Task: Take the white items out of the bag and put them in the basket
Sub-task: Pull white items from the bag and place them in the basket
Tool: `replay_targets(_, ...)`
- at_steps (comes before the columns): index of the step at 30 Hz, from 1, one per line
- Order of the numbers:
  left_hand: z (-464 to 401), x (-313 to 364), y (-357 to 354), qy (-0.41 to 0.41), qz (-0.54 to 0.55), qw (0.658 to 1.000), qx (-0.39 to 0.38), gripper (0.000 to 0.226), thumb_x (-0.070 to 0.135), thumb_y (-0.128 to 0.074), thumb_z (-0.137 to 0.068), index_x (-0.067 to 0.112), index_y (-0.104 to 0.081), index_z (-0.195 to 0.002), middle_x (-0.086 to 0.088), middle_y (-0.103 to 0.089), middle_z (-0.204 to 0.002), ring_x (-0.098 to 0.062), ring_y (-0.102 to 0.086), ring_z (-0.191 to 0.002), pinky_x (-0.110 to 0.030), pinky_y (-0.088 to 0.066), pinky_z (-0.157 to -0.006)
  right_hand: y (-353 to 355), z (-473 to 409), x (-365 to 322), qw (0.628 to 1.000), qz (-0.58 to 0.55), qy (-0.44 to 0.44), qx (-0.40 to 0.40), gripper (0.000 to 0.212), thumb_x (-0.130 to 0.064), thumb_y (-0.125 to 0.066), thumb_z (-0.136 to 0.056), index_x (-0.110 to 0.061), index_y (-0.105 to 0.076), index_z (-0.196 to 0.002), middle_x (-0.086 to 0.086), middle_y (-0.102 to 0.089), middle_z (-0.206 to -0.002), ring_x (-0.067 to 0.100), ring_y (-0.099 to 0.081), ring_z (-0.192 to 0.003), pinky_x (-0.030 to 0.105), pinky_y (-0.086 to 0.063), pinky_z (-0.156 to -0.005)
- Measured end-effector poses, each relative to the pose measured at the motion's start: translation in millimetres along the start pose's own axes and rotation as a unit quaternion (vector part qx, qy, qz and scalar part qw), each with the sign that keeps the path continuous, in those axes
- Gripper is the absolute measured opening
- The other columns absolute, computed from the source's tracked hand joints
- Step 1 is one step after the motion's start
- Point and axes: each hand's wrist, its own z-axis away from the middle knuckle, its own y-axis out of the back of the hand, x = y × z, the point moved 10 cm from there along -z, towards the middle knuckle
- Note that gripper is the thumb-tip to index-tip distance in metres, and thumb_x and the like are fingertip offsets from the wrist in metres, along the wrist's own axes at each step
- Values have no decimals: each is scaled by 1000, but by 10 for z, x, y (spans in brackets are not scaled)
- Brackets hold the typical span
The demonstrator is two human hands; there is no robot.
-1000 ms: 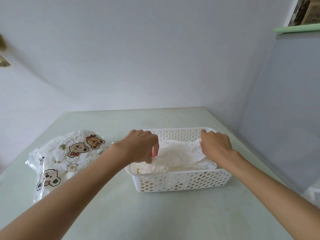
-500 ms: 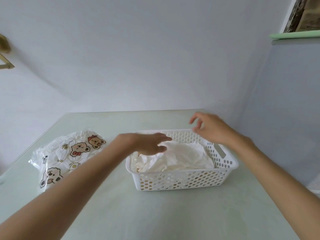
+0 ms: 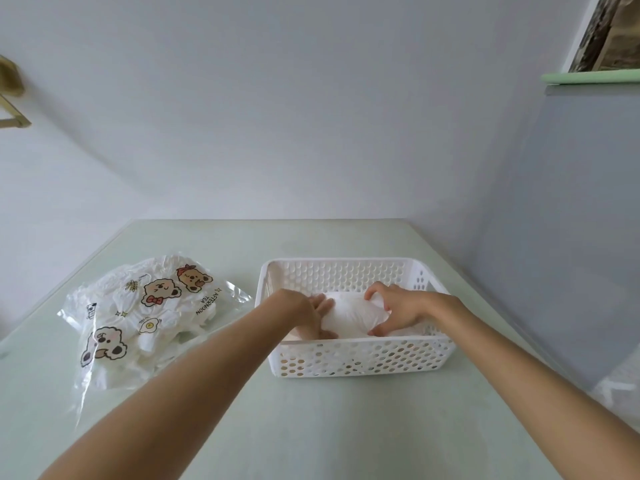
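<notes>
A white perforated plastic basket (image 3: 360,358) stands on the pale green table, right of centre. Inside it lies a bundle of soft white items (image 3: 349,315). My left hand (image 3: 308,315) presses against the bundle's left side and my right hand (image 3: 398,308) cups its right side, both down inside the basket. A clear plastic bag (image 3: 145,313) printed with cartoon bears lies on the table to the left, with several more white items showing through it.
The pale green table (image 3: 311,427) ends at a wall behind. A grey cabinet side (image 3: 571,237) rises close on the right, and the table's left edge runs near the bag.
Both hands had lifted above the basket half a second ago. They have come back down into it and now press the white bundle from both sides.
</notes>
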Motion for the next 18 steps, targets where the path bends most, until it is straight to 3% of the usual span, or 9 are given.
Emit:
replay_targets(3, 92, 2, 187, -24, 58, 996, 61, 74, 56, -28, -98, 16, 1, -154, -1, 5, -162, -22, 1, -149, -44, -8, -118, 133, 107, -25, 999, -39, 11, 24, 77, -44, -68, -85, -27, -23, -145, 5, -47, -135, 23, -49, -120, 34, -39, -102)
replay_targets(6, 342, -43, 385, -45, 137, 978, 151, 66, 50, -25, -101, 12, -11, -154, -2, -3, -162, -20, 0, -149, -40, -6, -120, 278, 250, -28, 996, -56, 5, 69, 57, -49, -60, -89, -25, -42, -137, 0, -55, -127, 18, -51, -117, 27, -38, -95)
replay_targets(9, 820, -265, 498, -64, 224, 931, 282, 50, 40, -31, -103, 19, -32, -148, 3, -28, -156, -17, -22, -144, -33, -21, -115, 469, 441, -134, 984, -27, 12, 175, 37, -43, -56, -93, -25, -55, -125, -5, -56, -125, 15, -52, -116, 29, -40, -94)
replay_targets(12, 1310, -832, 254, -19, 275, 888, 368, 33, 32, -46, -100, 27, -53, -131, 8, -52, -135, -14, -46, -126, -28, -36, -100, 590, 744, -536, 951, -78, 73, 289, 22, -37, -56, -93, -30, -61, -114, -13, -59, -114, 10, -53, -111, 30, -42, -89)
replay_targets(14, 1493, -1250, -22, 50, 285, 882, 372, 29, 34, -56, -95, 29, -57, -123, 9, -56, -128, -13, -49, -120, -31, -40, -97, 593, 933, -934, 925, -111, 127, 340, 16, -33, -56, -94, -32, -63, -109, -16, -60, -107, 6, -52, -106, 26, -39, -83)
replay_targets(18, 1509, -1748, -548, 134, 314, 909, 241, 47, 46, -68, -84, 24, -53, -123, 8, -52, -126, -14, -46, -121, -29, -38, -98, 546, 1188, -1763, 880, -130, 212, 406, 14, -29, -56, -93, -32, -66, -102, -18, -63, -102, 3, -49, -103, 22, -35, -78)
